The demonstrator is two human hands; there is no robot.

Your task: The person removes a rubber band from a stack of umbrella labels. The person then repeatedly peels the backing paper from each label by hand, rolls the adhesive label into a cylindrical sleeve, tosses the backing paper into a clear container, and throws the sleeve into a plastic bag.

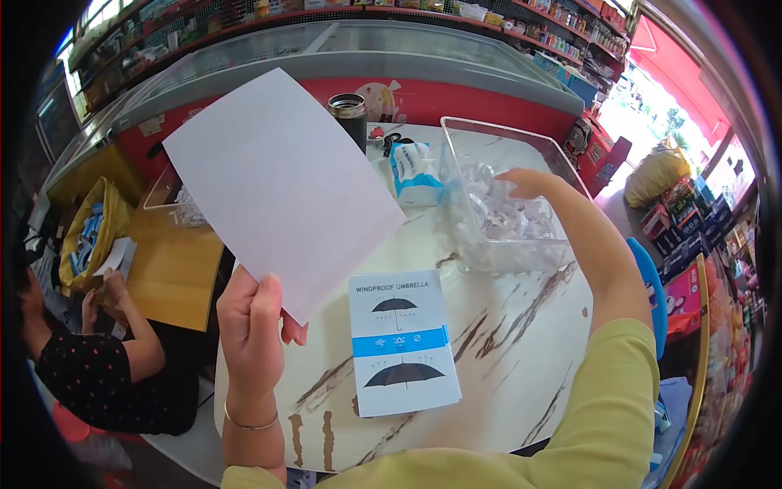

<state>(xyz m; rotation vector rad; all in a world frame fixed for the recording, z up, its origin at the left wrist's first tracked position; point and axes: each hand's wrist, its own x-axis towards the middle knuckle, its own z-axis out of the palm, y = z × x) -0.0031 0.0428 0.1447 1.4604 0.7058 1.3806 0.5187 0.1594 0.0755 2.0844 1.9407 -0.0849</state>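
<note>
My left hand (259,314) grips a blank white card (285,187) by its lower corner, thumb on the near face. My right hand (525,184) reaches into a clear plastic bin (521,254) among curled white strips (497,212). Its fingertips are partly lost among the strips, so its grip is unclear. Between my arms a stack of printed cards (401,341) lies on the marbled table (505,326). The top card reads "WINDPROOF UMBRELLA" and shows two black umbrellas.
A blue-and-white packet (414,173) and a dark open flask (349,116) stand at the table's back. A glass-topped freezer (391,41) runs behind. At left, another person (114,371) handles white paper beside a yellow bag (88,232) of blue items.
</note>
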